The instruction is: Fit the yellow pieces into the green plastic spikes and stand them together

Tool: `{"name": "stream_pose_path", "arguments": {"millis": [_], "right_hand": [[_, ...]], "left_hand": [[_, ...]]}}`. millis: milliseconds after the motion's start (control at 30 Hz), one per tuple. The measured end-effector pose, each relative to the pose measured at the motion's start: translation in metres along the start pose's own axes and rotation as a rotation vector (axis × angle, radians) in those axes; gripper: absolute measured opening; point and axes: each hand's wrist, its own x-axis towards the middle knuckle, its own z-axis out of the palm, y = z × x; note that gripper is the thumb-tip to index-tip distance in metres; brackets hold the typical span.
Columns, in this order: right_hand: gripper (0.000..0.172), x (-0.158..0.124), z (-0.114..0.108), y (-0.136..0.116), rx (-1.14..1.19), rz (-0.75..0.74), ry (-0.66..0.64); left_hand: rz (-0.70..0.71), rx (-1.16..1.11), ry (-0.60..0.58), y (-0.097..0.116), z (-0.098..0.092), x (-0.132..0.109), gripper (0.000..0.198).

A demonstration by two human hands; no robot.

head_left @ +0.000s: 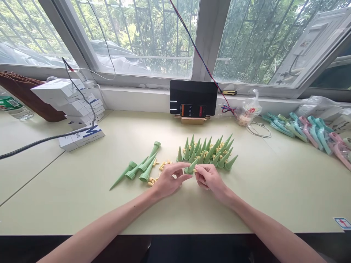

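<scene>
My left hand [168,181] and right hand [210,178] pinch one green cone [191,167], fingers [178,167] closed on it. It seems light, stiff, slightly slick plastic, and the wide base looks the surest hold.

We see matt green plastic cones [208,151] on a smooth, pale, matt table [274,182], with white cardboard boxes [68,98] at ten o'clock.

Both hands meet at the table's centre: the left hand [168,179] and right hand [210,179] pinch one green cone [191,167]. Standing cones [208,152] cluster at twelve o'clock, long spikes [139,168] lie at ten.
</scene>
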Motion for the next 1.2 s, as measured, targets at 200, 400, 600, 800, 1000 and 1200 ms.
{"name": "stream_pose_path", "arguments": {"millis": [200,400,600,800,1000,1200], "right_hand": [[0.048,0.003,-0.001,0.004,0.046,0.041,0.003],[0.046,0.002,-0.001,0.004,-0.365,-0.234,0.147],[0.020,-0.001,-0.004,0.002,-0.567,-0.441,0.198],[0.014,0.001,-0.008,0.004,-0.691,-0.593,0.134],[0.016,0.004,-0.012,0.009,-0.707,-0.614,0.113],[0.022,0.003,-0.013,0.008,-0.656,-0.516,0.083]], "left_hand": [[0.038,0.054,0.039,-0.003,0.004,-0.001,0.024],[-0.024,0.054,0.023,0.001,0.002,-0.002,0.026],[-0.127,0.000,0.055,0.006,-0.003,-0.001,0.033],[-0.215,-0.100,0.079,0.012,-0.004,0.001,0.035],[-0.230,-0.129,0.014,0.014,-0.003,0.001,0.036],[-0.234,-0.104,-0.013,0.008,-0.003,-0.001,0.038]]}}
